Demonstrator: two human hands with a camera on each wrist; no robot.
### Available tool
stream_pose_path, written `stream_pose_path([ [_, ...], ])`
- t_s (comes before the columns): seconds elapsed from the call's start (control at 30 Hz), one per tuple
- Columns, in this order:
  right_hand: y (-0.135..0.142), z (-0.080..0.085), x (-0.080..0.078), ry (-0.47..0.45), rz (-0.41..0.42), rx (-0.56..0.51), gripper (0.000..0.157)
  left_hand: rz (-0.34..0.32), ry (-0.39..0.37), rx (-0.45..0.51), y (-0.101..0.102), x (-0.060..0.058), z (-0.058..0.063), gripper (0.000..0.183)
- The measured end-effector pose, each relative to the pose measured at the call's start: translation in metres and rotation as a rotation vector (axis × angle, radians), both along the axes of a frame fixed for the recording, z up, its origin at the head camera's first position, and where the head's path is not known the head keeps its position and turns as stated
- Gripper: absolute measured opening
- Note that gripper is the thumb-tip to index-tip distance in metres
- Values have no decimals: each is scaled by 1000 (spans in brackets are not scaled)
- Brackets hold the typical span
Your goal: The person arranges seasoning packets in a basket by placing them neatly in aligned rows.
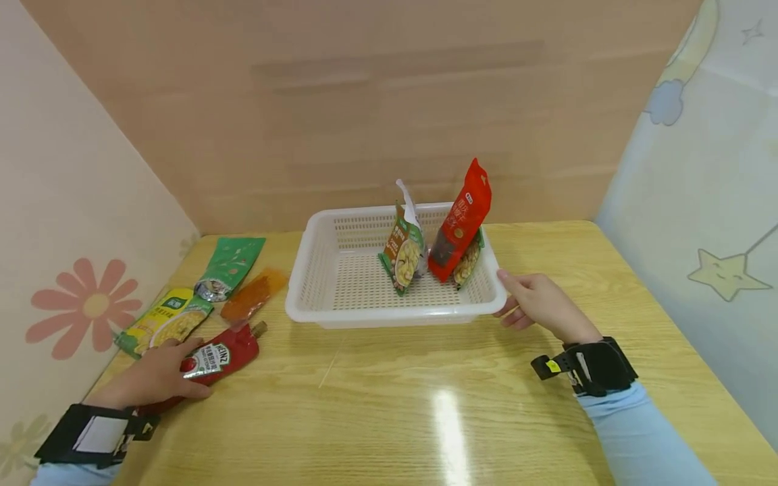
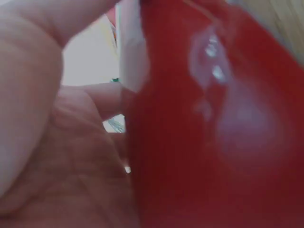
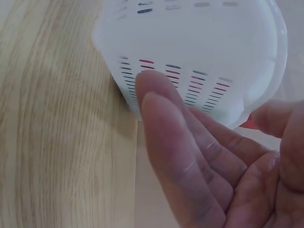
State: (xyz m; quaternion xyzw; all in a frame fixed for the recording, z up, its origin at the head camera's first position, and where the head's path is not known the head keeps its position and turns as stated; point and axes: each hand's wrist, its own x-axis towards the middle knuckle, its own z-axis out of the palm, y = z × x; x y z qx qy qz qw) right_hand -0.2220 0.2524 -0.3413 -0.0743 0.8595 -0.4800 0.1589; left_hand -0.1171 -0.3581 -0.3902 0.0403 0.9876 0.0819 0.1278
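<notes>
My left hand [image 1: 159, 372] grips a red Heinz ketchup pouch [image 1: 238, 352] at the left of the table, its thumb on the near side and fingers over the far side. Close up in the left wrist view, the red pouch [image 2: 204, 156] fills the right part. At the right end of a white plastic basket [image 1: 398, 314], my right hand [image 1: 535, 304] holds the rim, thumb on top and fingers below. Slotted basket wall [image 3: 190, 42] shows behind those fingers in the right wrist view. Inside the basket stand a red packet [image 1: 460, 226] and green-brown packets [image 1: 402, 253], leaning.
Left of the basket lie a green pouch [image 1: 234, 263], a yellow-green packet [image 1: 173, 317] and a clear packet with orange contents [image 1: 250, 297]. A brown backdrop [image 1: 389, 115] rises behind the wooden table [image 1: 377, 405]. Patterned side panels flank both sides.
</notes>
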Motion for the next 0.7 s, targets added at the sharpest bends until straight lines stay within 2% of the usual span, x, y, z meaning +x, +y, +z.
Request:
stream_pose_path([
  [0.23, -1, 1, 0, -6, -3, -12, 70, -36, -3, 56, 2, 6, -4, 91],
  [0.37, -1, 3, 0, -4, -3, -19, 68, -67, 36, 61, 10, 10, -5, 89],
  [0.57, -1, 3, 1, -5, -3, -23, 67, -82, 55, 64, 21, 14, 1, 89],
  [0.7, -1, 3, 1, -1, -5, -18, 65, -77, 64, 172, 29, 16, 8, 88],
])
